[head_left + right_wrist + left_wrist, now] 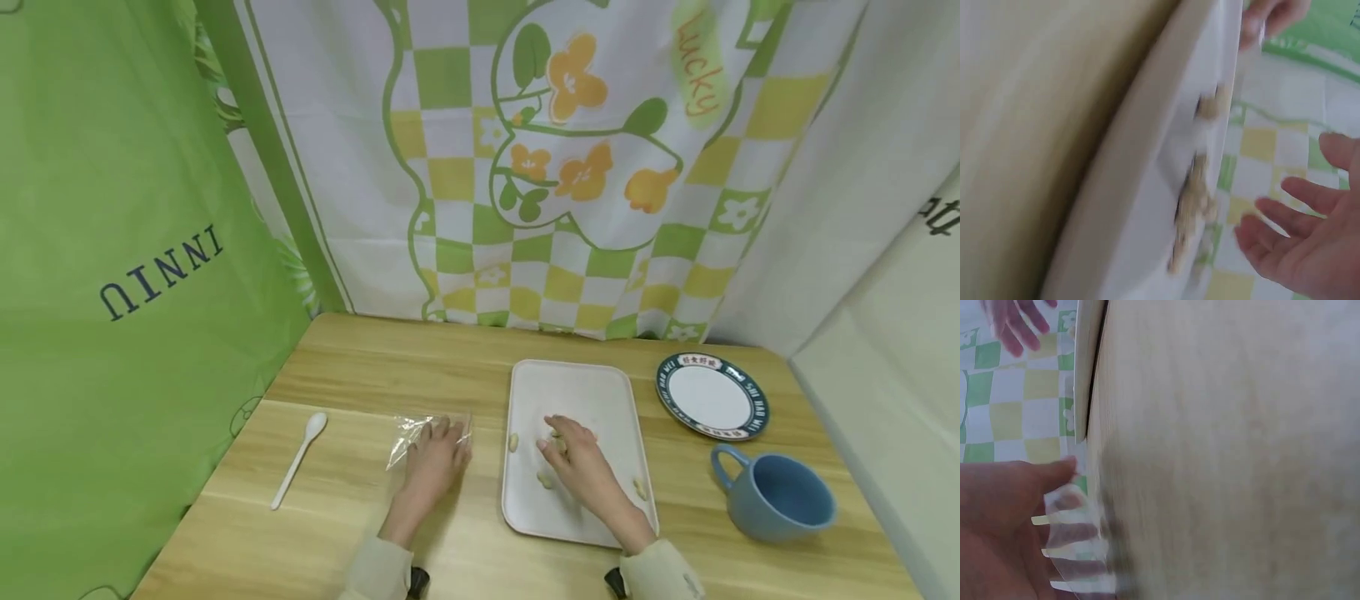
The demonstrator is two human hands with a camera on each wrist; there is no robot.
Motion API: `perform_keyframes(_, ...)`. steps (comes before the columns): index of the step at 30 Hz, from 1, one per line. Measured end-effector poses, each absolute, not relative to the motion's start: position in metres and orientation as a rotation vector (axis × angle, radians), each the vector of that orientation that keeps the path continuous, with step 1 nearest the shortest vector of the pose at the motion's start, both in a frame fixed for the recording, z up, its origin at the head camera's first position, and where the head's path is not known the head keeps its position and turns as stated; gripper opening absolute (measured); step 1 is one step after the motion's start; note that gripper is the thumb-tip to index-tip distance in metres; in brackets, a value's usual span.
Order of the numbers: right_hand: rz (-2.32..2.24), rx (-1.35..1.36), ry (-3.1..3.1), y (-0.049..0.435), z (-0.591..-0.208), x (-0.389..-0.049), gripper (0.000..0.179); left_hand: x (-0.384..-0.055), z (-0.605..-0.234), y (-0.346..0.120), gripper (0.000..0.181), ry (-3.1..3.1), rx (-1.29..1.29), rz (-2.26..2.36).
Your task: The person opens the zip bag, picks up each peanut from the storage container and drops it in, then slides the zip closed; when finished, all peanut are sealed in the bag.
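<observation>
Over tray, right hand loose, empty; left hand, fingers straight, touching clear plastic.

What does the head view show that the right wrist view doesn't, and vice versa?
Only the head view: the white spoon, the plate with its dark patterned rim, the blue mug and the orange "lucky" lettering.

Only the right wrist view: the palm side of the right hand; from above, the head view shows its back.

Both: the tray, beige pieces on it, both hands (the left hand only partly at the wrist view's top edge) and the checked cloth.
</observation>
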State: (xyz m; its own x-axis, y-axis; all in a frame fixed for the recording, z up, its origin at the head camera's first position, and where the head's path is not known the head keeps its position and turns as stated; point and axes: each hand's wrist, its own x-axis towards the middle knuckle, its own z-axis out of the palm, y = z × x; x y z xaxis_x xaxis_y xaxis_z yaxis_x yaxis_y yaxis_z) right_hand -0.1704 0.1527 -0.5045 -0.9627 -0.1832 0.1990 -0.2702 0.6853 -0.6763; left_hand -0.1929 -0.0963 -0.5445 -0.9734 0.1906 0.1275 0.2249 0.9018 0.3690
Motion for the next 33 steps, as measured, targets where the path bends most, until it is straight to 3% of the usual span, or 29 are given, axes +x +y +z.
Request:
perform_keyframes(6,1.473,0.35,-2.746,0.125,-0.499,-0.174,0.025,-0.184,-0.54,-0.087,0.049,-2.911,-0.368,-0.755)
perform_keyframes(14,1.577,0.401,-2.79,0.105,-0.491,-0.182,0.031,-0.17,-0.529,-0.074,0.054,-2.897,-0.493,-0.745)
perform_keyframes(26,1.878,0.252,-2.669,0.102,-0.489,-0.178,0.02,-0.154,-0.517,-0.067,0.053,-2.846,-0.67,-0.544)
perform_keyframes(33,2.16,0.1,-2.609,0.104,-0.489,-0.176,0.023,-0.149,-0.514,-0.068,0.054,-2.832,-0.706,-0.534)
